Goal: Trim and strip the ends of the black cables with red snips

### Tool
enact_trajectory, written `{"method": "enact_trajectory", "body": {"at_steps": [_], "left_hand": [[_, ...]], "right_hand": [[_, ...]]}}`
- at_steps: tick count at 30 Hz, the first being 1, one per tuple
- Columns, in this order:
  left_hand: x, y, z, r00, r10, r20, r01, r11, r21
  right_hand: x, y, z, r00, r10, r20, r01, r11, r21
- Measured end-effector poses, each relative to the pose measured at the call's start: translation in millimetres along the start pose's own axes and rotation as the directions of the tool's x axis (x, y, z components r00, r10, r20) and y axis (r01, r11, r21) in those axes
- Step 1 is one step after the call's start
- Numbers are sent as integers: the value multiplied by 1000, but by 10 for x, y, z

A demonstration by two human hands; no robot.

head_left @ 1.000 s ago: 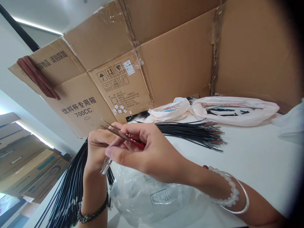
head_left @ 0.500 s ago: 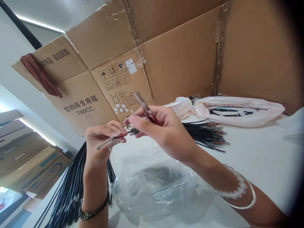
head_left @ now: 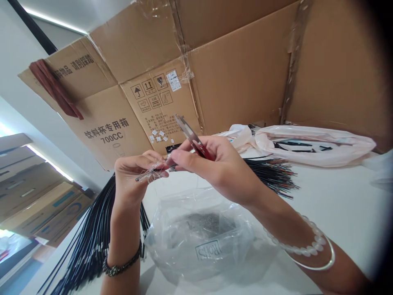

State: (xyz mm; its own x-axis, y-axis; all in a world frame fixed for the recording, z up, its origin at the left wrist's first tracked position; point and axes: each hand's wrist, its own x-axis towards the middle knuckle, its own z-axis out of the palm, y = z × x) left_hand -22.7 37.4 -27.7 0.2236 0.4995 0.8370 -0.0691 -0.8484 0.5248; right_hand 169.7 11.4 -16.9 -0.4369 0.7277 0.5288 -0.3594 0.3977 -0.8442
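Observation:
My left hand [head_left: 138,170] is closed on a thin dark piece [head_left: 143,177] with fine clear strands around it. Close beside it, thumb and fingertips nearly meeting the left ones, my right hand [head_left: 215,168] is wrapped round red-handled scissors [head_left: 193,139], whose metal blades point up and left. What the right fingertips pinch is too small to make out. Behind that hand lies a bundle of black wires [head_left: 272,174] with orange-brown ends. A second black wire bundle [head_left: 89,241] hangs beside and behind my left forearm.
A clear plastic bag [head_left: 199,241] with small dark parts sits below my hands on the white table [head_left: 337,196]. An open whitish bag [head_left: 362,143] holds black pieces at the back right. Cardboard [head_left: 239,86] walls the rear; a brown cloth [head_left: 55,90] hangs left.
The view has shifted slightly. My hands are closer together, and the scissors have turned a little, showing their blades and red handles more clearly.

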Motion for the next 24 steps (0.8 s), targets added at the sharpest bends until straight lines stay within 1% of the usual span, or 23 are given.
{"method": "enact_trajectory", "body": {"at_steps": [4,8,13,16,19,24], "left_hand": [[-26,0,9,1000,-15,15,14,1000,15],[-63,36,46,999,-38,4,38,999,13],[-91,80,107,998,-68,-5,68,998,15],[-93,68,115,997,-75,6,75,997,22],[-93,38,110,999,-50,11,50,998,27],[-130,69,176,999,-54,5,54,996,74]], "right_hand": [[-4,-10,-1,1000,-7,13,7,1000,23],[-21,-19,18,1000,-2,11,2,1000,2],[-90,-81,80,1000,-2,-21,0,999,-53],[-152,-125,100,999,-7,-42,3,994,-111],[-206,-147,115,997,-30,-77,13,976,-216],[-207,-91,163,991,-63,-114,19,937,-348]]}}
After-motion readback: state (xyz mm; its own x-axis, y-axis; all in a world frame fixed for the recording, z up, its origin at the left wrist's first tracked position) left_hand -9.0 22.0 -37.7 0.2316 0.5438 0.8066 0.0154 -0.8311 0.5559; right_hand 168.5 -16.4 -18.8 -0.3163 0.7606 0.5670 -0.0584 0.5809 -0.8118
